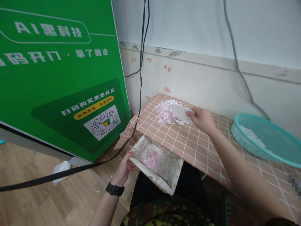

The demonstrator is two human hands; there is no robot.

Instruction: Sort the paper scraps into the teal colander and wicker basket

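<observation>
With its fingers wrapped round one side, my left hand (127, 169) holds a patterned fabric-lined basket (172, 175) tilted just below the table edge. Pink and white scraps (152, 159) lie inside it. Over the tabletop, my right hand (201, 118) pinches a flat white card (181, 113), its far side against a loose pile of pink and white paper scraps (163, 110). A few small pieces lie near the card's lower edge.
A brown checked cloth (174, 138) covers the table. At the right stands a turquoise plastic basket (249, 117) with white scraps inside. A green printed cabinet (70, 75) rises at the left, and a black cable (141, 78) hangs down across the front.
</observation>
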